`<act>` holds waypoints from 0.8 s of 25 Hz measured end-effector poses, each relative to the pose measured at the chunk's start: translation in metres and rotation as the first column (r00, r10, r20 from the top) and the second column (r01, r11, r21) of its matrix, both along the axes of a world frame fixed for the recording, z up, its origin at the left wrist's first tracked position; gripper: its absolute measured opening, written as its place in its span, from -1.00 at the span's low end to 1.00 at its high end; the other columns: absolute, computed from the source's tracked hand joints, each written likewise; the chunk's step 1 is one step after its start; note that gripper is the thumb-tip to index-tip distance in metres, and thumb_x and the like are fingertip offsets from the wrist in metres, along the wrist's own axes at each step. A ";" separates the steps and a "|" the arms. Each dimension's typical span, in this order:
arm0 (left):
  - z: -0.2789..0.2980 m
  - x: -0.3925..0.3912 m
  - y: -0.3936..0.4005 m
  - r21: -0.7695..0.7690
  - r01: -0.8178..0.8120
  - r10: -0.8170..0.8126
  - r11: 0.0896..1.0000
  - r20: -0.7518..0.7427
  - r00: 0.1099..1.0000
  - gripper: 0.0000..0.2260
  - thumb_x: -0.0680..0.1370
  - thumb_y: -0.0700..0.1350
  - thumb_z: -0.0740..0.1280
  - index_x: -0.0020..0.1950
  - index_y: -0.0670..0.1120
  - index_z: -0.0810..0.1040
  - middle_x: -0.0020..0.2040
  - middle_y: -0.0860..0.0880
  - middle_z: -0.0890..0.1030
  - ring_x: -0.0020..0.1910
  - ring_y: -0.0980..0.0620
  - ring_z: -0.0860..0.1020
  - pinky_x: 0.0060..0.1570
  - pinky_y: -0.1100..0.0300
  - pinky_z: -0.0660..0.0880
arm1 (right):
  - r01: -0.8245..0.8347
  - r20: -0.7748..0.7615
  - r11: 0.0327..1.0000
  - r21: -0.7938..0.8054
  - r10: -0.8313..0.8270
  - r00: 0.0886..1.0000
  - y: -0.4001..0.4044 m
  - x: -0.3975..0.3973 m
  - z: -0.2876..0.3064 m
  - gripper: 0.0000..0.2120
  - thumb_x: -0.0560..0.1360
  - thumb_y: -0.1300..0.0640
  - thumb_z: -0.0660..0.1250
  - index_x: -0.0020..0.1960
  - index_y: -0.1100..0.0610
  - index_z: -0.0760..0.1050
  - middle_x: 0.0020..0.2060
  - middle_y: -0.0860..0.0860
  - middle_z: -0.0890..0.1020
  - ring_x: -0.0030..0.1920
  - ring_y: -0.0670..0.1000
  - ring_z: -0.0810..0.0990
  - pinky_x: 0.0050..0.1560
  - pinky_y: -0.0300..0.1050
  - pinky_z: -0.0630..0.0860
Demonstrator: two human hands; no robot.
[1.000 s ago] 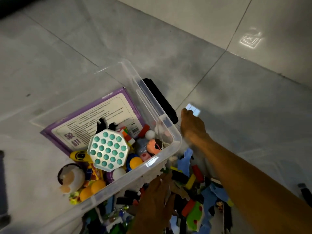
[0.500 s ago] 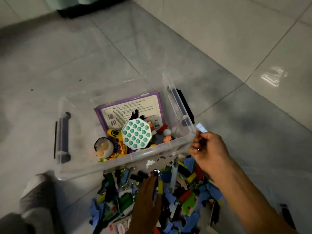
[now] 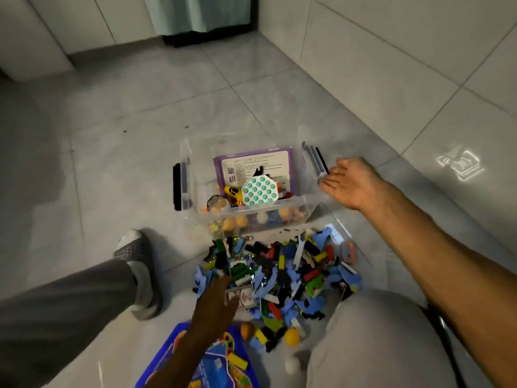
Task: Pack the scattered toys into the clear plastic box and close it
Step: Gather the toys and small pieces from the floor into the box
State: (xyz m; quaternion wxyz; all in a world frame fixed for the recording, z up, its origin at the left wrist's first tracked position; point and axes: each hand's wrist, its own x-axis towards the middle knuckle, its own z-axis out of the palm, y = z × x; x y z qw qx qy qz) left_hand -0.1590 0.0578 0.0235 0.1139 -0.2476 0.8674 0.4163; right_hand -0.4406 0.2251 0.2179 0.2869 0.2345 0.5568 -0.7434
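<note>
Since half a second ago the right hand (image 3: 348, 182) has opened out from a loose curl and now hangs palm-up with its fingers (image 3: 328, 186) straight and holding nothing, just beside the right end of the clear plastic box (image 3: 296, 204), close to the dark latch (image 3: 321, 163) there. What it held before is no longer in it. The camera has also pulled back, so more of the floor (image 3: 126, 169) shows and the box looks farther off.

That box stands open on the grey tiles, well ahead of the person. Inside lie a purple game box (image 3: 251, 163), a white octagonal pop toy with teal bumps (image 3: 259, 191) on top of it, a yellow toy (image 3: 233, 193) and several orange and white balls (image 3: 242, 221) against the near wall.

Between the box and the person spreads the pile of scattered toys (image 3: 282, 273): blue, black, red, green and yellow pieces on the floor. The left hand (image 3: 216, 303) rests on the near left part of this pile, fingers (image 3: 223, 284) spread and fairly straight; whether it has hold of any piece I cannot tell. An orange ball (image 3: 291, 336) and a brownish one (image 3: 247, 329) lie at the pile's near edge. A blue board (image 3: 215, 365) lies under the left forearm. A grey slipper (image 3: 138, 273) stands to the left.
</note>
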 end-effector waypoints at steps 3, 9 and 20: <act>0.014 0.028 -0.021 0.019 -0.023 0.021 1.000 0.093 0.995 -0.56 0.57 -0.04 0.29 0.44 -0.03 0.34 0.39 -0.06 0.42 0.29 -0.01 0.45 0.24 0.15 0.41 | -0.090 -0.110 0.992 0.084 0.099 0.989 0.007 0.030 0.046 -0.57 0.61 0.19 0.09 0.43 0.32 0.24 0.41 0.25 0.34 0.39 0.19 0.36 0.38 0.02 0.34; 0.030 0.056 -0.007 0.077 -0.018 0.007 0.997 0.132 0.991 -0.64 0.57 -0.15 0.28 0.36 -0.11 0.40 0.28 -0.13 0.50 0.02 0.01 0.51 -0.13 0.28 0.45 | -0.365 -0.248 0.853 0.372 0.471 0.847 0.014 0.107 0.099 -0.75 0.58 0.16 0.18 0.19 0.22 0.51 0.07 0.16 0.66 0.02 0.16 0.67 0.06 0.01 0.60; -0.009 0.056 0.028 0.034 0.102 -0.108 0.994 0.336 0.936 -0.62 0.54 -0.08 0.31 0.35 -0.06 0.41 0.24 -0.10 0.53 0.10 -0.06 0.55 0.05 0.13 0.49 | -0.432 0.296 0.594 0.679 0.317 0.901 0.068 0.254 -0.211 -0.78 0.53 0.21 0.21 0.08 0.22 0.57 -0.02 0.22 0.61 0.00 0.22 0.61 0.11 0.18 0.54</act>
